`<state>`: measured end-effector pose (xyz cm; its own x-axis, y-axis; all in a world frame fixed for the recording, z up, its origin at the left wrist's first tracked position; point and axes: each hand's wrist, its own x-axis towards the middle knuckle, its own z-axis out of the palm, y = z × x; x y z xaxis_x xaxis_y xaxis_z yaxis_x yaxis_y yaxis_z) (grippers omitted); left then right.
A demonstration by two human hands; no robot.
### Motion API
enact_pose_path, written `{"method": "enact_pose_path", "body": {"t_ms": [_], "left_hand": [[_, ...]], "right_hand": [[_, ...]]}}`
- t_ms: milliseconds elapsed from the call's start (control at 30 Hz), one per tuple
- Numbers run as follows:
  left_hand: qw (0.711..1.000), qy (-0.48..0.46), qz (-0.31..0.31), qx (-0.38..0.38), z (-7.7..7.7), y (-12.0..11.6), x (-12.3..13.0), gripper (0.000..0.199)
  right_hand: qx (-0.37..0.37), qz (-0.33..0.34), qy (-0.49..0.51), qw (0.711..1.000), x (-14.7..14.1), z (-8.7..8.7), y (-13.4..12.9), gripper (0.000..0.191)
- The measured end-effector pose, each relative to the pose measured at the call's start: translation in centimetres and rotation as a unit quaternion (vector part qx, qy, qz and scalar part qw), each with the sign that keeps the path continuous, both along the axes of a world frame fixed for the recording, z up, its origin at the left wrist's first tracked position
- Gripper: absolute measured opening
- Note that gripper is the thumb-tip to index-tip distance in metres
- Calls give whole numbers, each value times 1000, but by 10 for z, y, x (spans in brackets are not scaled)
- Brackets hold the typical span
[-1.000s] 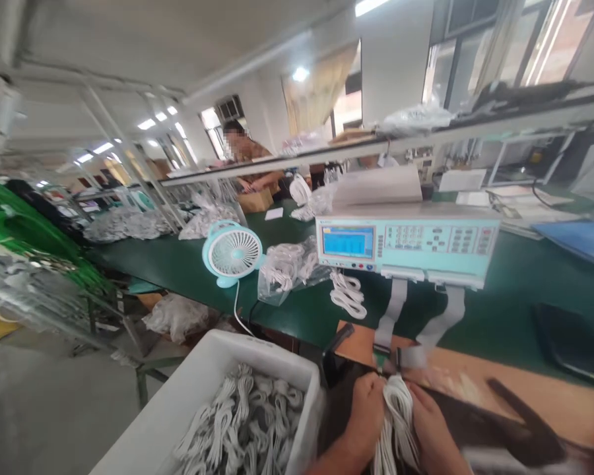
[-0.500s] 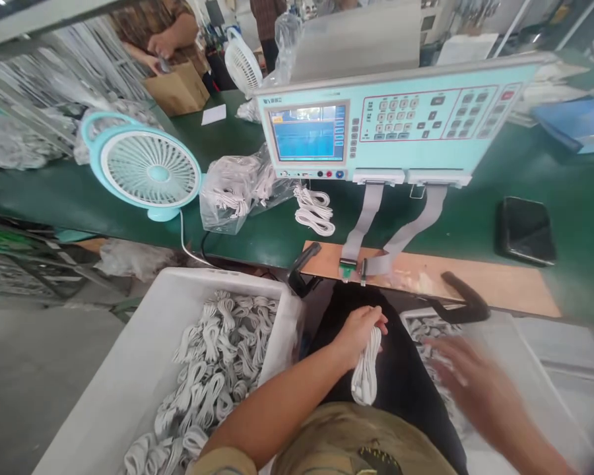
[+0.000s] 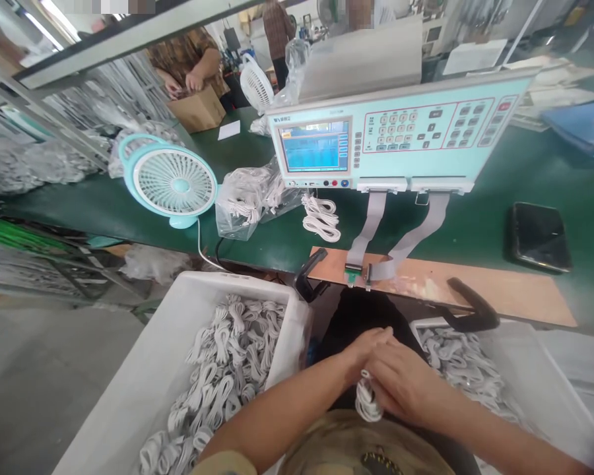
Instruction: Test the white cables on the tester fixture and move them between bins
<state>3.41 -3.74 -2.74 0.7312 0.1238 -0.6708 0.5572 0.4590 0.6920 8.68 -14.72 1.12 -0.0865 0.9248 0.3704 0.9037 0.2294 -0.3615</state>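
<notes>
Over my lap, a coiled white cable (image 3: 367, 400) hangs out below my two hands, its loops bunched together. My left hand (image 3: 369, 344) is closed on the upper part of the bundle, with its fingers mostly covered. Laid across it, my right hand (image 3: 398, 377) has its fingers bent around the same cable, and the hands touch. What the fingertips grip is hidden. Just beyond, two grey ribbon cables (image 3: 406, 244) run from a light-blue tester (image 3: 400, 132) to small green connectors (image 3: 354, 277) at the bench edge.
A white bin (image 3: 123, 369) of coiled cables stands at left, another bin (image 3: 539, 356) at right. Black clamps (image 3: 309, 277) hold a wooden board (image 3: 499, 290). A fan (image 3: 178, 185), bagged cables (image 3: 247, 198), a loose coil (image 3: 321, 219) and a phone (image 3: 539, 236) lie on the bench.
My right hand has come in from the right, over the right bin, and met my left hand at the cable. The camera view has tilted up slightly.
</notes>
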Motion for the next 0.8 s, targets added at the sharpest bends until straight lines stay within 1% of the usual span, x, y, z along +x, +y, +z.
{"method": "enact_pose_path", "body": {"t_ms": [33,100,133,167,233,300,367,433,500,533,567,600,633,700,733,767,800], "left_hand": [[999,-10,32,29,5,3,-7,34],[987,-49,74,134,18,11,-25,34],[973,-76,74,204,25,15,-33,31],[955,-102,61,271,32,20,-41,25],[917,-142,19,372,43,27,-51,16],[889,-164,-12,427,50,33,-53,10],[867,-176,-37,466,54,39,-49,4],[844,-180,-58,501,55,46,-42,11],[830,-178,-60,525,56,53,-34,15],[830,-179,-48,527,55,56,-30,15],[837,-177,-33,516,53,58,-27,14],[857,-169,-19,486,51,59,-24,13],[887,-152,-8,436,47,60,-21,11],[948,-108,18,297,38,59,-16,10],[969,-89,36,228,33,58,-15,12],[980,-80,62,174,29,56,-13,15],[983,-82,94,138,25,55,-12,19]], "right_hand": [[8,-33,34,999,1,-2,0,18],[13,-95,78,992,3,-8,1,18],[10,-123,87,989,4,-12,2,18],[5,-145,90,985,4,-15,2,17],[4,-175,94,980,6,-23,6,17],[11,-197,124,972,8,-28,12,19],[16,-209,199,957,10,-30,19,21],[15,-210,282,936,14,-28,27,23],[14,-219,340,915,17,-27,34,25],[14,-230,358,905,18,-26,37,26],[15,-246,371,895,19,-27,40,26],[16,-263,383,885,21,-28,43,27],[16,-279,395,875,22,-29,45,27],[20,-300,422,856,24,-32,49,28],[23,-306,439,844,25,-33,51,29],[27,-310,457,833,26,-33,53,30],[31,-314,474,822,27,-33,54,30]]}}
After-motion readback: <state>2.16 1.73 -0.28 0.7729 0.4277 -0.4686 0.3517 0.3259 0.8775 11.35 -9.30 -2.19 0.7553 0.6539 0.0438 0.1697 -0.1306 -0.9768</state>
